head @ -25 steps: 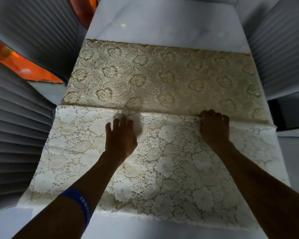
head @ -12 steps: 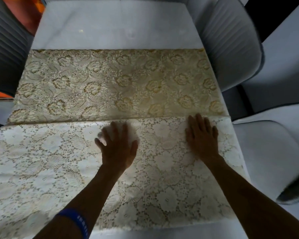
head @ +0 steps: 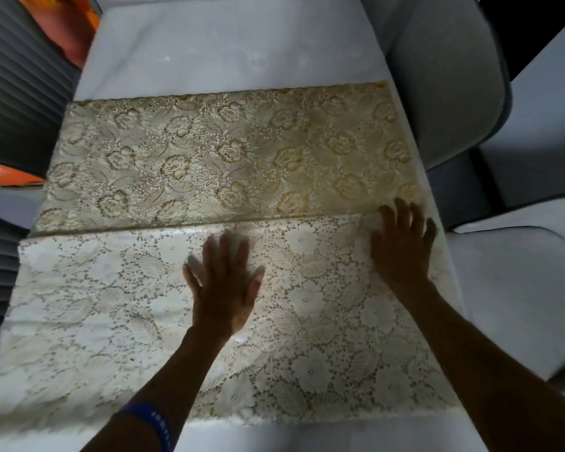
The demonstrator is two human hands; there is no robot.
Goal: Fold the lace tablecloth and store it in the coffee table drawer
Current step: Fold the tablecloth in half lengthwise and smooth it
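Grey padded chairs point(head: 444, 76) flanked a pale bench point(head: 235, 44) on which the lace tablecloth point(head: 209, 164) lay spread, its near half folded over and showing whiter. Both hands lay flat with fingers spread, gripping nothing: the left hand point(head: 224, 288) mid-cloth, the right hand point(head: 402, 246) at the fold edge near the right side. Thin, limp and open-weave, the lace looked light and liable to snag or slide; pinching its corners and hemmed edges would suit best.

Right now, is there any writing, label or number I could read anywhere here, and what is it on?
Nothing can be read.
Blue wristband on the left forearm: pale marks, too blurred to read.
Lace tablecloth: flower pattern only, no text.
Orange thing at far left: a pale patch, unreadable.
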